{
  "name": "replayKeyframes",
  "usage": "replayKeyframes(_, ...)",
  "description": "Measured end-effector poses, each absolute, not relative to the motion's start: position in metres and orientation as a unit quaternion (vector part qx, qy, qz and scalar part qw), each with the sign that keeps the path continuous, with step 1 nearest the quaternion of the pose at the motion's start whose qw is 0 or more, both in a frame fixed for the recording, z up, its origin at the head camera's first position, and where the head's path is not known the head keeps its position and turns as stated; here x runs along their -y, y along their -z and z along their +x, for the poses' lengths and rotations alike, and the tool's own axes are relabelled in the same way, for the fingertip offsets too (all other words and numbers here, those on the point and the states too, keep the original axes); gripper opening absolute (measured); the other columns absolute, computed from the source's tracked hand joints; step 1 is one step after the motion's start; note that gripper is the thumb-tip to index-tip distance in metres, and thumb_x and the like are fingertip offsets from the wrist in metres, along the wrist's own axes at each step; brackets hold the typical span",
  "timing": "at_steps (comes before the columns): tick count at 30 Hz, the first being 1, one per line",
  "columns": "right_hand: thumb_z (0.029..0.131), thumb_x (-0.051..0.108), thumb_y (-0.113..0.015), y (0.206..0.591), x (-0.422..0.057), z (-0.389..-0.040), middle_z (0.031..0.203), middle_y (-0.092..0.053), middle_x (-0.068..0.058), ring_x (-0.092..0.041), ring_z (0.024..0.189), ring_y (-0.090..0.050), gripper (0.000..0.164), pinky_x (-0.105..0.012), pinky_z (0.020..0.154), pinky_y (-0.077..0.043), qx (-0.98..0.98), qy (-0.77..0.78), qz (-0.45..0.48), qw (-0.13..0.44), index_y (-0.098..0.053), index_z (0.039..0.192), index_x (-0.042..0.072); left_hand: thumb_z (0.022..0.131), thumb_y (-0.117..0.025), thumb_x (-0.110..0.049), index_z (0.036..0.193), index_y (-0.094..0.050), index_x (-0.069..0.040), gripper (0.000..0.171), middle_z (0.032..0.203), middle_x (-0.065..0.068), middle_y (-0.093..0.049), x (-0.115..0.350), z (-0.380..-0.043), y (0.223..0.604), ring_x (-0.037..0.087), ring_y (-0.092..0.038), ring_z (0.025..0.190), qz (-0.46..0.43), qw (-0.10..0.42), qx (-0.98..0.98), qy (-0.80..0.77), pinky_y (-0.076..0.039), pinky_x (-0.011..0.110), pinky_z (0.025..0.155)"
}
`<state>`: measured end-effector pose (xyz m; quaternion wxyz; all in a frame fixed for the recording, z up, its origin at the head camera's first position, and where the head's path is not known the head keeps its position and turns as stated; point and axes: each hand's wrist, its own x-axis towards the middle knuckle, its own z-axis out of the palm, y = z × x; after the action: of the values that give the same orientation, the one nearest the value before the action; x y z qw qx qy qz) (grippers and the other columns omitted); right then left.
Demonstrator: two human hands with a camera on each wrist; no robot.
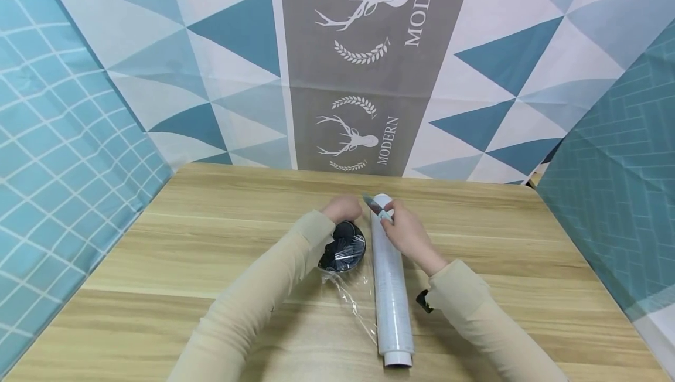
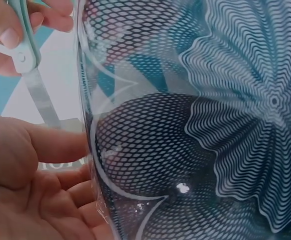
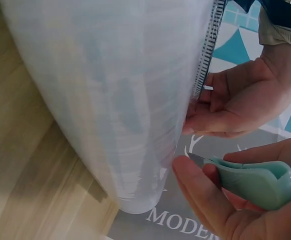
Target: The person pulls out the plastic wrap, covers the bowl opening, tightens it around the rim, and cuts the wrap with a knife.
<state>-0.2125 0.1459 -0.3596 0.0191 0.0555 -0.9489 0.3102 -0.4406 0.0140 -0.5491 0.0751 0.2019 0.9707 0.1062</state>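
Note:
A dark bowl (image 1: 345, 247) with a white flower and mesh pattern (image 2: 150, 145) stands on the table under clear cling film (image 1: 354, 306). The film runs from it to a long white roll of cling film (image 1: 391, 288), which lies to its right. At the bowl's far rim, my left hand (image 1: 344, 208) has curled fingers and pinches the film's edge, partly hidden by its own back. My right hand (image 1: 410, 232) grips a small knife with a mint-green handle (image 3: 258, 182). The knife's blade (image 1: 371, 204) points toward the left hand, close over the roll's far end.
Everything lies on a wood-grain table (image 1: 211, 241). Behind it hangs a cloth backdrop (image 1: 348, 83) with triangles and deer heads. Blue tiled sheets (image 1: 58, 136) stand along the sides. A black band piece (image 1: 424, 301) hangs at the right cuff.

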Motion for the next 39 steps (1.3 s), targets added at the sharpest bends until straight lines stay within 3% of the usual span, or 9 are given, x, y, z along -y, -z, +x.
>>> replayKeyframes(1,0.088,0.013,-0.053,0.359,-0.145,-0.212,0.086,-0.062,-0.013,-0.019,0.067,-0.056,0.028,-0.026,0.054,-0.045,0.952,-0.297,0.062,0.029,-0.051,0.112,-0.001,0.072,-0.049,-0.019,0.057,-0.056,-0.018,0.016,0.064,-0.002,-0.055,-0.013,-0.427,0.533,0.017,-0.049,0.055,0.183,0.073,-0.973,-0.120,-0.043,0.032,0.047)
replayKeyframes(4,0.086,0.009,-0.057,0.360,-0.141,-0.211,0.079,-0.061,-0.012,-0.020,0.063,-0.054,0.024,-0.028,0.052,-0.045,0.960,-0.259,0.087,0.062,-0.054,0.106,-0.003,0.068,-0.049,-0.017,0.059,-0.058,-0.018,0.013,0.067,-0.001,-0.058,-0.013,-0.445,0.551,0.020,-0.053,0.057,0.143,0.066,-0.979,-0.132,-0.045,0.035,0.047)
replayKeyframes(8,0.083,0.007,-0.059,0.360,-0.136,-0.210,0.073,-0.059,-0.012,-0.022,0.062,-0.054,0.020,-0.033,0.052,-0.045,0.965,-0.221,0.103,0.095,-0.057,0.100,-0.002,0.065,-0.048,-0.017,0.056,-0.057,-0.019,0.013,0.065,-0.001,-0.058,-0.013,-0.460,0.568,0.020,-0.050,0.054,0.156,0.057,-0.979,-0.120,-0.043,0.035,0.045)
replayKeyframes(11,0.082,0.007,-0.060,0.361,-0.133,-0.208,0.078,-0.062,-0.015,-0.025,0.065,-0.057,0.018,-0.036,0.055,-0.047,0.969,-0.202,0.108,0.098,-0.058,0.098,-0.001,0.071,-0.047,-0.016,0.060,-0.058,-0.015,0.016,0.069,0.001,-0.059,-0.010,-0.397,0.496,0.020,-0.051,0.058,0.156,0.072,-0.978,-0.119,-0.045,0.035,0.050)
replayKeyframes(16,0.080,0.007,-0.063,0.360,-0.130,-0.207,0.082,-0.063,-0.017,-0.029,0.072,-0.061,0.015,-0.039,0.059,-0.049,0.974,-0.169,0.119,0.096,-0.060,0.094,0.001,0.077,-0.049,-0.011,0.066,-0.061,-0.009,0.016,0.078,0.007,-0.062,-0.009,-0.321,0.405,0.022,-0.055,0.066,0.145,0.107,-0.977,-0.113,-0.049,0.035,0.058)
replayKeyframes(21,0.078,0.004,-0.063,0.360,-0.129,-0.209,0.077,-0.064,-0.016,-0.029,0.068,-0.061,0.009,-0.039,0.056,-0.049,0.974,-0.153,0.135,0.098,-0.061,0.087,0.001,0.080,-0.051,-0.009,0.064,-0.058,-0.008,0.017,0.079,0.006,-0.061,-0.012,-0.286,0.360,0.019,-0.051,0.065,0.126,0.142,-0.978,-0.089,-0.047,0.032,0.055)
replayKeyframes(26,0.076,0.001,-0.060,0.358,-0.129,-0.211,0.074,-0.063,-0.013,-0.026,0.063,-0.057,0.006,-0.035,0.049,-0.045,0.978,-0.136,0.133,0.081,-0.061,0.081,0.003,0.080,-0.049,-0.009,0.061,-0.055,-0.009,0.019,0.073,0.005,-0.057,-0.011,-0.282,0.361,0.018,-0.048,0.061,0.149,0.137,-0.976,-0.079,-0.044,0.032,0.049)
replayKeyframes(35,0.079,0.004,-0.057,0.354,-0.124,-0.224,0.085,-0.065,-0.012,-0.026,0.072,-0.059,0.013,-0.037,0.050,-0.047,0.986,-0.120,0.107,0.041,-0.065,0.090,0.005,0.082,-0.046,-0.016,0.067,-0.058,-0.013,0.019,0.075,0.004,-0.059,-0.015,-0.339,0.431,0.021,-0.051,0.063,0.190,0.126,-0.971,-0.076,-0.045,0.037,0.053)
replayKeyframes(39,0.078,0.006,-0.058,0.352,-0.122,-0.231,0.091,-0.066,-0.012,-0.028,0.077,-0.060,0.018,-0.041,0.053,-0.047,0.989,-0.104,0.098,0.024,-0.066,0.094,0.007,0.080,-0.045,-0.013,0.065,-0.055,-0.016,0.018,0.072,0.002,-0.055,-0.015,-0.341,0.431,0.020,-0.045,0.060,0.207,0.130,-0.966,-0.080,-0.040,0.035,0.049)
